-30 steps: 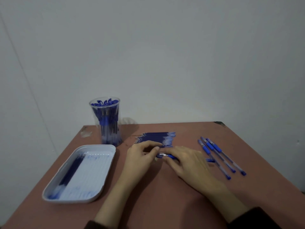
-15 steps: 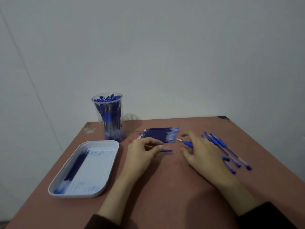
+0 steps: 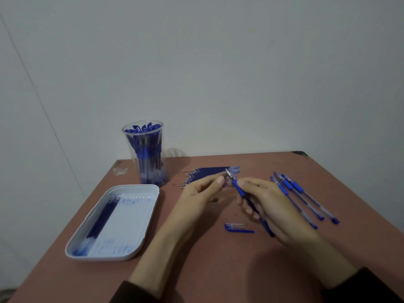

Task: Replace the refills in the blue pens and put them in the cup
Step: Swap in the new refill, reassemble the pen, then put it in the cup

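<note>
My right hand point(image 3: 275, 206) grips an uncapped blue pen point(image 3: 239, 190), whose metal tip points up and to the left. My left hand point(image 3: 203, 193) meets it there, thumb and fingertips pinching the pen's front end just below the tip. The pen's blue cap point(image 3: 238, 228) lies on the table in front of my hands. A row of blue refills point(image 3: 207, 173) lies behind my hands. The clear cup point(image 3: 145, 154) at the back left is packed with several blue pens. Three capped blue pens point(image 3: 303, 196) lie to the right of my right hand.
A white tray point(image 3: 140, 217) at the left front holds several used refills along its left side. The reddish table point(image 3: 218, 270) ends at a grey wall behind the cup, and its right edge runs close past the three pens.
The pen was on the table under both hands. The cap came off and now lies on the table. My right hand has lifted the pen, and my left hand has closed in on its tip.
</note>
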Tool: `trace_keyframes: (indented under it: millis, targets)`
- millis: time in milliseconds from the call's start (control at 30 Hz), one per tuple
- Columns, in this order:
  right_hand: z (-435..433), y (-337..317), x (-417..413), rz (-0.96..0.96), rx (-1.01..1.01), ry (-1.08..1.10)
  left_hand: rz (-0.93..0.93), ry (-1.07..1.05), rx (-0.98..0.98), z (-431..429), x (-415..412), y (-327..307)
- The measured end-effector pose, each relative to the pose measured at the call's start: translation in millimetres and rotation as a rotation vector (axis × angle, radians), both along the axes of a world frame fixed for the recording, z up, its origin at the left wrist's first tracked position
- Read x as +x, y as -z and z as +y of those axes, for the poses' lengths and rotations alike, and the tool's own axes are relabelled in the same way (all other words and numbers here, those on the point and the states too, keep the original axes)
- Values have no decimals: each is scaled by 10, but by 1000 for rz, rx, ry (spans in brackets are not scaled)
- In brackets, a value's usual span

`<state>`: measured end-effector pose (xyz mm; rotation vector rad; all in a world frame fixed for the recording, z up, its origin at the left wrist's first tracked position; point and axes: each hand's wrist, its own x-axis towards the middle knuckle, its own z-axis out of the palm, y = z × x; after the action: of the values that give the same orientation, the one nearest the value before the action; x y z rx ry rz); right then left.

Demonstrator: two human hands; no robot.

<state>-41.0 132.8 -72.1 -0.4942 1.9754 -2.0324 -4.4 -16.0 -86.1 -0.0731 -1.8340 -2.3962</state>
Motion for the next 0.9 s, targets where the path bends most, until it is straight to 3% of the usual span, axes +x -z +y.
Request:
trace_keyframes:
  millis: [133,233,500,700,800,900]
  targets:
    - [-23,-50,63,-138,-35,-177,-23,36,121,14,12,-46]
    - [-38,-26,51,-148,-89,-186,-13,-8,150,49,-4,-46]
    - [-79,20,41,143,29,-15,-13,-242,205,69,-65,-6]
    - [-60,92,-20,279,163,178,-33,-96,362,117,-27,-101]
    - [-14,98,-73,307,147,251,-30,-128,323,94,-20,-89]
    - [-10,73,-53,340,147,185,-9,-143,231,75,-21,-62]
